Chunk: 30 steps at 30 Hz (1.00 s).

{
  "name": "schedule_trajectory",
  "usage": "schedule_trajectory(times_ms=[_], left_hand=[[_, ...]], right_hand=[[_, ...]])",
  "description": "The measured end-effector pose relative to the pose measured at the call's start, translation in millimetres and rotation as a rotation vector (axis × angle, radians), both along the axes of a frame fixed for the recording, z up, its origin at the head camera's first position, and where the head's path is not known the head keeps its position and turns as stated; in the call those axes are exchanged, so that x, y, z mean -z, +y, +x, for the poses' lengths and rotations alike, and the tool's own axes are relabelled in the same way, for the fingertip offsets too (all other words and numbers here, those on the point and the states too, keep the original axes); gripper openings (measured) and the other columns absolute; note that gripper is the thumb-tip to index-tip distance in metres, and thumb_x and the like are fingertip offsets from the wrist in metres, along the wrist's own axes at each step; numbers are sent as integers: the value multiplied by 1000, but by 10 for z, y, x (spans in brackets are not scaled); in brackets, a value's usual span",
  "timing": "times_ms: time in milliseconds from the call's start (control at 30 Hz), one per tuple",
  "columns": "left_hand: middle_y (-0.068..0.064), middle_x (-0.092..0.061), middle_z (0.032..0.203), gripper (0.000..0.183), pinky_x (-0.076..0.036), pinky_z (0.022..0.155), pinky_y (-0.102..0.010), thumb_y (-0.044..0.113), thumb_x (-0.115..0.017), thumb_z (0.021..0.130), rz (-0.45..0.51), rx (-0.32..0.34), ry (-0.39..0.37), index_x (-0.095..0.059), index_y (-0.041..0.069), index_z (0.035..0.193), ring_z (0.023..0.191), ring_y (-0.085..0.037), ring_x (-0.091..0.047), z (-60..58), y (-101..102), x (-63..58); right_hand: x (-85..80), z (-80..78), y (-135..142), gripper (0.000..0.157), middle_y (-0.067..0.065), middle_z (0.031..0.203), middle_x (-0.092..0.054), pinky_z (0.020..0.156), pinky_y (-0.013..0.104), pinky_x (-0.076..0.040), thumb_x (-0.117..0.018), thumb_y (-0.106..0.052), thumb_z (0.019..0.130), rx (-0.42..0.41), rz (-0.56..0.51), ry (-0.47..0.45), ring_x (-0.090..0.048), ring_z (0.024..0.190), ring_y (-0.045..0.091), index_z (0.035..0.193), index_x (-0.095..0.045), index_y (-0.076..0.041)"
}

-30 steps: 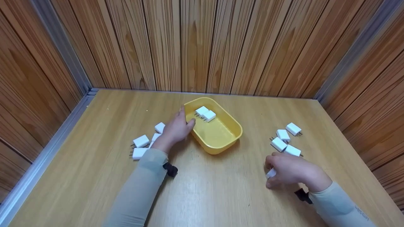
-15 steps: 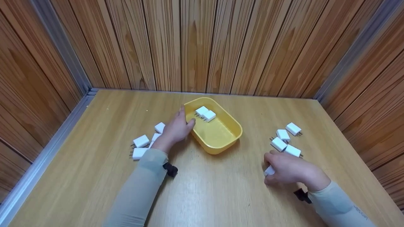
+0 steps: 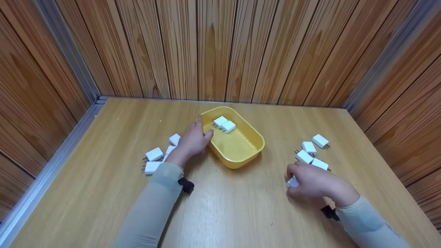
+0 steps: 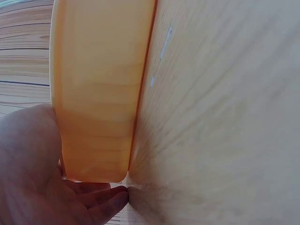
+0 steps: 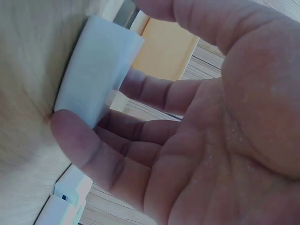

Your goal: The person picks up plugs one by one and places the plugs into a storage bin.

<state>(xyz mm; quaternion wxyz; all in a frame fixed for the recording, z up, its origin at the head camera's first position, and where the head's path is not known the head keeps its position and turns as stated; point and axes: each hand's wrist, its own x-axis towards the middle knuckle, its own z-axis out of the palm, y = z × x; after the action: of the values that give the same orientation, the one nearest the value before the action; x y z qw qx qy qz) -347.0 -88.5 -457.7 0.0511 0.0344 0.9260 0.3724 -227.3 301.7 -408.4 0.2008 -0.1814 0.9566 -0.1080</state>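
Table [image 3: 227,206]; yellow tray [image 3: 237,148] holding two plugs [image 3: 228,127].

Plank walls [image 3: 217,51] — grey strips [image 3: 68,48] at their corners — border a wooden tabletop [image 3: 227,213].

Yellow bin [image 3: 237,150], white adapters [image 3: 304,157] on table [image 3: 220,213]

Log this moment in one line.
left hand: against yellow bin | right hand: grips white charger | in bin: two chargers | table: loose chargers either side
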Motion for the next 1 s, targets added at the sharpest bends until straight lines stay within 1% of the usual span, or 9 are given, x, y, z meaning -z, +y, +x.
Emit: schedule_trajectory(times_ms=[67,133,267,467,667,867,1000], left_hand=[[-21,-31,178,93,-37,127,-57,52,-53,112,-5,3,7,-7,8,179,150,-36,-48,-1,2,2],[-22,-32,177,93,-37,127,-57,52,-53,112,-7,4,8,-7,8,179,151,-37,-48,-3,3,4],[-22,-31,178,94,-34,129,-57,53,-53,112,-2,1,8,-7,8,179,158,-38,-42,-6,8,10],[-19,-26,182,94,-29,131,-58,55,-53,112,10,-3,-10,-5,10,180,163,-37,-35,-2,2,7],[-18,-22,183,94,-26,132,-58,56,-51,112,3,-8,-26,-4,13,180,166,-38,-29,0,-6,1],[-18,-21,184,94,-26,132,-59,57,-51,112,-1,-11,-43,-2,15,180,166,-39,-29,8,-7,-5],[-20,-24,182,94,-29,131,-58,55,-52,112,1,-3,-15,-5,11,180,164,-40,-33,4,-3,2]], right_hand=[[11,-6,0,36,-1,106,-63,83,46,-57,-89,-31,90,2,-4,12,-61,91,19,116,-70,-16],[23,-14,1,35,-2,106,-63,84,46,-57,-89,-31,90,4,-9,26,-61,91,19,117,-70,-17],[31,-29,11,36,-2,108,-65,86,48,-58,-89,-33,92,2,-31,53,-62,94,19,119,-72,-17],[49,-55,12,36,-2,110,-67,88,49,-58,-89,-36,93,-2,-51,93,-63,95,19,120,-74,-18],[58,-78,5,40,-1,113,-68,88,49,-57,-89,-37,94,-5,-69,157,-63,98,20,124,-74,-16],[39,-87,1,42,-1,111,-67,83,43,-55,-88,-40,95,14,-114,196,-62,95,19,125,-74,-14],[31,-97,5,41,1,112,-67,81,41,-54,-88,-39,96,18,-155,217,-62,94,20,124,-74,-12]])
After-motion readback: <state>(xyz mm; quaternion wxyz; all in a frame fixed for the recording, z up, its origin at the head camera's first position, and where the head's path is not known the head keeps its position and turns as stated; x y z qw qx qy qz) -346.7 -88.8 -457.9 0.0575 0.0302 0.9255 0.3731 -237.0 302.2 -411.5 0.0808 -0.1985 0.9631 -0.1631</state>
